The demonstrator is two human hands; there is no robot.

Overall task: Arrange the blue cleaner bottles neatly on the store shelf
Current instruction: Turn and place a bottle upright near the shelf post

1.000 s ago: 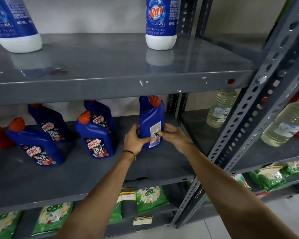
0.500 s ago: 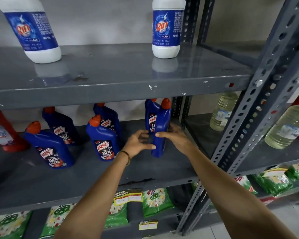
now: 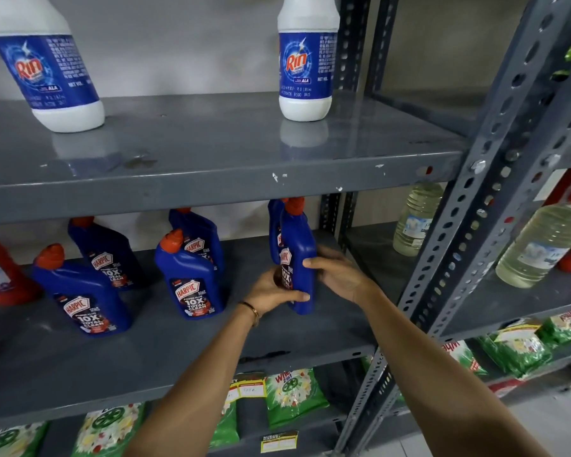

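Several blue Harpic cleaner bottles with orange caps stand on the grey middle shelf (image 3: 165,354). Both my hands grip the rightmost front bottle (image 3: 299,249): my left hand (image 3: 272,290) wraps its lower front, and my right hand (image 3: 338,272) presses its right side. The bottle stands upright with its label turned partly to the left. Another blue bottle (image 3: 274,229) stands right behind it. To the left are a front bottle (image 3: 188,282) with one behind it (image 3: 200,237), then a further pair (image 3: 83,298) (image 3: 108,255).
A red bottle (image 3: 0,272) stands at the shelf's far left. Two white Rin bottles (image 3: 47,70) (image 3: 305,61) are on the upper shelf. A perforated upright post (image 3: 488,206) bounds the right side, with oil bottles (image 3: 417,222) beyond. Green detergent packs (image 3: 294,394) lie below.
The bottle in my hands has been turned from showing its back label to showing part of its front label. My left hand has closed around its lower front.
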